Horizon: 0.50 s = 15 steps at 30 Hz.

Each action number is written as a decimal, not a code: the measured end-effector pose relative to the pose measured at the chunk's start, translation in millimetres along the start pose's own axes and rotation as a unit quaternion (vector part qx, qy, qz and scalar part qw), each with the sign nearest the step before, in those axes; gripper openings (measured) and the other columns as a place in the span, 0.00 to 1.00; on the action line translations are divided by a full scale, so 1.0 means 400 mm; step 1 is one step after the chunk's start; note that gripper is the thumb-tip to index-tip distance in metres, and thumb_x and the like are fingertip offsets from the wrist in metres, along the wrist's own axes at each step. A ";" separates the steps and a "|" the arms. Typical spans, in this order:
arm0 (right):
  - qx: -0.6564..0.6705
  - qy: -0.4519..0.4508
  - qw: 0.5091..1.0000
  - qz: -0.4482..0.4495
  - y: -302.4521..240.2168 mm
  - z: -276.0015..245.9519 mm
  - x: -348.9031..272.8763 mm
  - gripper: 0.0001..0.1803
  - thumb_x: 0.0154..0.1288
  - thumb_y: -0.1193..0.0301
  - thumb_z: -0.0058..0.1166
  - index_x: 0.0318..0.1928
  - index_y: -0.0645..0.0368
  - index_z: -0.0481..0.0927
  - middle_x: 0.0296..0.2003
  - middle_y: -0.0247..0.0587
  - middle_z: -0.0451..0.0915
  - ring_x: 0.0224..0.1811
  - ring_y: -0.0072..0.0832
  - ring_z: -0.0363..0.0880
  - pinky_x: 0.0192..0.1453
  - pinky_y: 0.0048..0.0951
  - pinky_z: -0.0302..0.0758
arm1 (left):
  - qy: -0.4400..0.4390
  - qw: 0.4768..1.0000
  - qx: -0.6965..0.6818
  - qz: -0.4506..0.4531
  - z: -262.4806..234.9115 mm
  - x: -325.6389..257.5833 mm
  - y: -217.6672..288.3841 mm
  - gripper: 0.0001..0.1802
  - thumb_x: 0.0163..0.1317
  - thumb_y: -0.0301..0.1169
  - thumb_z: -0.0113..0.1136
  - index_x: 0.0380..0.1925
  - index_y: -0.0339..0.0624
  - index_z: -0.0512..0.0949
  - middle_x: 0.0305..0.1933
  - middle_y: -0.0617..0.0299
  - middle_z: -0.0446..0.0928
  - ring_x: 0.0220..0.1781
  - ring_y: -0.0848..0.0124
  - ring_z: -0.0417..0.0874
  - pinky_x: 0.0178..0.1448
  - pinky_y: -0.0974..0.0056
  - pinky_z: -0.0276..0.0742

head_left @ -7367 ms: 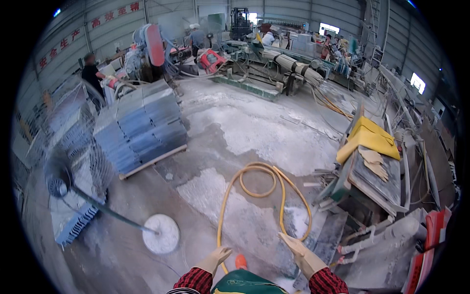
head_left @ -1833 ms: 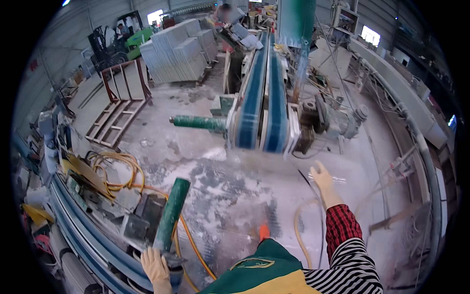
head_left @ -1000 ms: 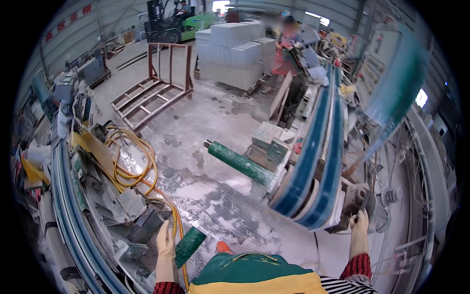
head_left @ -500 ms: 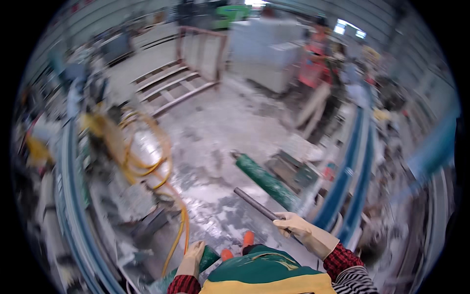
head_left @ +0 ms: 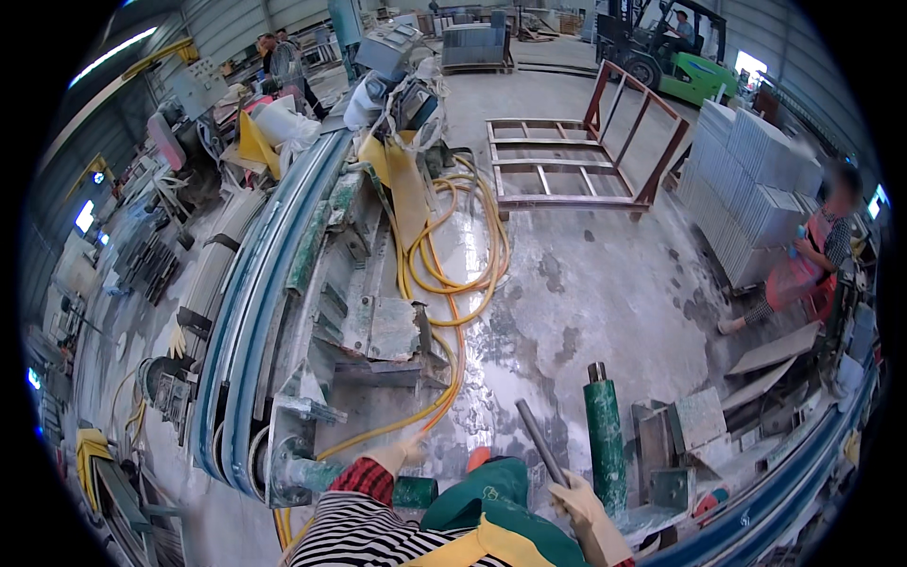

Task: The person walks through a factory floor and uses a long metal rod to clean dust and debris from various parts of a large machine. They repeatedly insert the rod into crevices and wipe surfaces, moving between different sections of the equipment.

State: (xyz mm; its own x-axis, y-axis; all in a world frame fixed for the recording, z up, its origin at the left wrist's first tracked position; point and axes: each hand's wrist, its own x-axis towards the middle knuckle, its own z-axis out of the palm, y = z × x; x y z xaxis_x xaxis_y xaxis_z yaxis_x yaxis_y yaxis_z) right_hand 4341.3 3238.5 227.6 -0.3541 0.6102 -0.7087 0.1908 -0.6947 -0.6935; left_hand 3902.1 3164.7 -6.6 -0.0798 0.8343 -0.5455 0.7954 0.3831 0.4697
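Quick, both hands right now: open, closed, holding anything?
Left hand: gloved, beside the yellow hose; grip cannot be told.
Right hand: gloved, closed around a grey metal bar.

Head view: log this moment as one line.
right hand: grips grey metal bar | left hand: near yellow hose | green cylinder: beside bar

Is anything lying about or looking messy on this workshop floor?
Yes. A long yellow hose sprawls in loose loops over the wet, stained concrete floor beside the blue conveyor frame. A green cylinder lies loose among stone offcuts near the right hand, which holds a grey metal bar.
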 end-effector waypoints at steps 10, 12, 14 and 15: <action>-0.007 0.086 0.992 0.093 -0.077 -0.186 0.169 0.19 0.65 0.69 0.59 0.53 0.61 0.74 0.20 0.37 0.75 0.13 0.23 0.69 0.16 0.27 0.65 | 0.464 0.765 -0.432 0.113 -1.136 0.497 0.468 0.51 0.66 0.40 0.60 0.78 0.49 0.37 0.31 0.50 0.84 0.24 0.64 0.84 0.31 0.62 0.80; 0.021 0.110 0.989 0.094 -0.092 -0.191 0.251 0.20 0.65 0.68 0.61 0.54 0.61 0.74 0.20 0.38 0.75 0.13 0.25 0.70 0.16 0.29 0.66 | 0.462 0.751 -0.464 0.080 -1.243 0.553 0.558 0.51 0.66 0.34 0.59 0.77 0.50 0.35 0.31 0.51 0.84 0.21 0.67 0.82 0.26 0.63 0.76; 0.029 0.090 0.990 0.103 -0.162 -0.145 0.334 0.21 0.64 0.68 0.62 0.54 0.61 0.74 0.20 0.38 0.75 0.13 0.26 0.70 0.16 0.29 0.66 | 0.340 0.696 -0.602 0.195 -1.308 0.664 0.340 0.46 0.69 0.35 0.59 0.76 0.63 0.39 0.24 0.57 0.75 0.16 0.69 0.73 0.19 0.65 0.68; 0.042 0.088 0.988 0.121 -0.225 -0.110 0.368 0.21 0.64 0.68 0.64 0.55 0.61 0.74 0.19 0.38 0.74 0.14 0.26 0.71 0.16 0.29 0.66 | 0.316 0.714 -0.612 0.125 -1.305 0.719 0.284 0.44 0.69 0.34 0.59 0.74 0.66 0.41 0.24 0.61 0.71 0.15 0.70 0.71 0.19 0.65 0.67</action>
State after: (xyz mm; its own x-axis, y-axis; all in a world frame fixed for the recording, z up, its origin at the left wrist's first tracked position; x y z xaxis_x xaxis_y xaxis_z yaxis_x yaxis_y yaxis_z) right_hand 4312.4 3407.8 180.0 -0.1418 0.4737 -0.8692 0.1718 -0.8530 -0.4929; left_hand 3656.1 3655.1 252.4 -0.5899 0.8016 -0.0975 -0.2572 -0.0721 0.9637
